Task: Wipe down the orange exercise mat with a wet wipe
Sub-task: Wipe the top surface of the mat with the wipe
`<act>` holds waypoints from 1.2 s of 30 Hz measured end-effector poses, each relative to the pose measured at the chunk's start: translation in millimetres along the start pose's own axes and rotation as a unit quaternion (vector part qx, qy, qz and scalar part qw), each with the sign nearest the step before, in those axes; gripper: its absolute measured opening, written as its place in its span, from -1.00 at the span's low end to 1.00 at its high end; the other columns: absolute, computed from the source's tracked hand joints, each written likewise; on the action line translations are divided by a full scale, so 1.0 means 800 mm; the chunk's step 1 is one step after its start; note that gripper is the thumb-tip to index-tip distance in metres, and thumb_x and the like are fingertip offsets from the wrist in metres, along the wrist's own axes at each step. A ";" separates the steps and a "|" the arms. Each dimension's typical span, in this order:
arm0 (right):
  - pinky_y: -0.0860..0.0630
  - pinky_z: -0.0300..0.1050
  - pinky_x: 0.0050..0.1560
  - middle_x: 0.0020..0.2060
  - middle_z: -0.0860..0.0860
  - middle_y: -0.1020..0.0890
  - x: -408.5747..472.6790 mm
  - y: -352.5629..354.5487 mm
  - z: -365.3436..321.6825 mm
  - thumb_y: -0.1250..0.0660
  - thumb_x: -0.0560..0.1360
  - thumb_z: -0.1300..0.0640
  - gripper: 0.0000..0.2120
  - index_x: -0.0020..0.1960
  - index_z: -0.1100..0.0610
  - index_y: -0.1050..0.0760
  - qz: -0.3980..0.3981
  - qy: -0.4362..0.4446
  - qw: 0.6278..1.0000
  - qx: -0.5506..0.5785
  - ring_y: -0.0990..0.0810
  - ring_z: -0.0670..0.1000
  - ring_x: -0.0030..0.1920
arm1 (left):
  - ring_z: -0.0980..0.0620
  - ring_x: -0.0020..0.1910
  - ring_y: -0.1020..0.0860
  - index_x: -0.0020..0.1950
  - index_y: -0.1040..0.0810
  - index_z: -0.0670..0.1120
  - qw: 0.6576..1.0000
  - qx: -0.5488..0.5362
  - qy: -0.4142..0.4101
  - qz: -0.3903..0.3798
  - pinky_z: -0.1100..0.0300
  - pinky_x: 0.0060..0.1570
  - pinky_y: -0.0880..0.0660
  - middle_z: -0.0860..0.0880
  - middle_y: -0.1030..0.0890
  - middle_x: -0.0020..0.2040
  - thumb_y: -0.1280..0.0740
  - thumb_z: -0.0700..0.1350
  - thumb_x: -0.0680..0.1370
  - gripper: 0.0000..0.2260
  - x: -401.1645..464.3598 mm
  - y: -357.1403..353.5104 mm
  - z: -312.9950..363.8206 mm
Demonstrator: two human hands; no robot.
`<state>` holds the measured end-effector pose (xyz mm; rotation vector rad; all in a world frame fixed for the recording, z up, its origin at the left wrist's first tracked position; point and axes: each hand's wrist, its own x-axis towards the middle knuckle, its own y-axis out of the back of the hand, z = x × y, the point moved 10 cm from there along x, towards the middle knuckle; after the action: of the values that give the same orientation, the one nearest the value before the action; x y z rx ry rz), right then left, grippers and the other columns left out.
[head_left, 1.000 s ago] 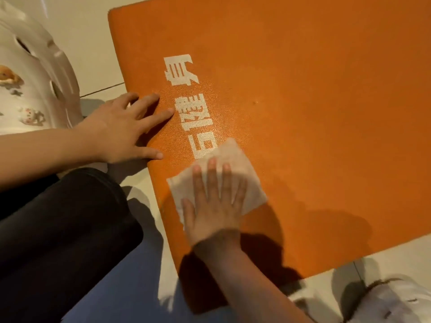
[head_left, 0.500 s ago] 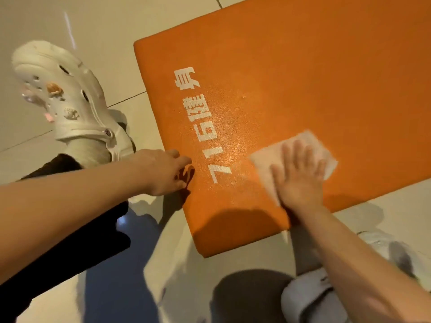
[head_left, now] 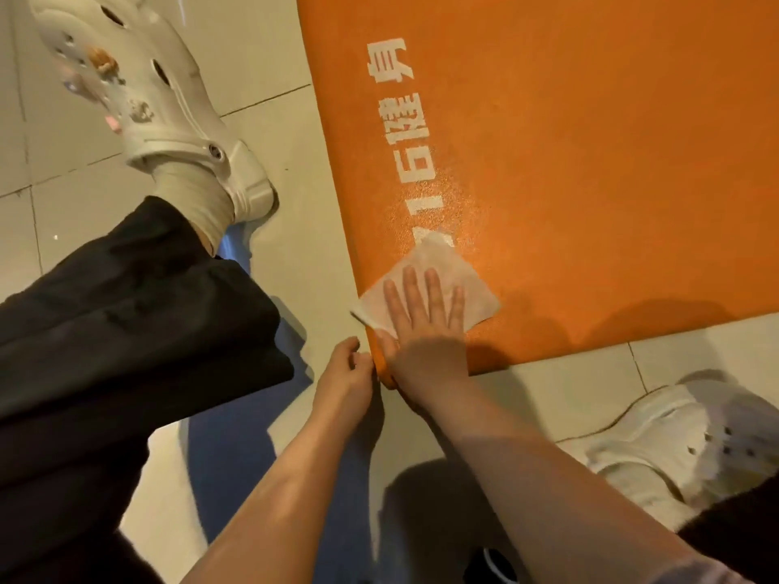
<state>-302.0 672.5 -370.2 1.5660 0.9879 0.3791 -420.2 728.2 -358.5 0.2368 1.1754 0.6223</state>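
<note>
Lying flat on the tiled floor (head_left: 269, 56), orange exercise mat (head_left: 590, 183) fills the upper right, white lettering (head_left: 415, 158) along its left edge. Right hand (head_left: 423, 330) at mat's near-left corner, fingers straight, pressing wet wipe (head_left: 438, 267) flat; wipe overhangs the left edge. Left hand (head_left: 343, 373) just beside that corner, fingers curled at the edge; actual grip unclear.
</note>
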 end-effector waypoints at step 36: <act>0.00 0.06 0.56 0.52 -0.06 -0.29 -0.111 -0.005 0.002 -0.05 0.64 0.02 -0.51 0.56 -0.02 -0.18 -0.096 0.289 0.953 -0.013 -0.19 0.03 0.54 | -0.05 -0.16 -0.40 -0.19 -0.45 -0.06 0.930 -0.353 0.059 0.077 0.10 -0.14 -0.36 -0.10 -0.47 -0.23 -0.13 -0.10 0.63 -0.78 -0.026 -0.033 -0.020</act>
<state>-354.6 603.4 -349.8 1.3404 1.5625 0.7334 -431.4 692.7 -360.9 -0.3303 0.9804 1.1693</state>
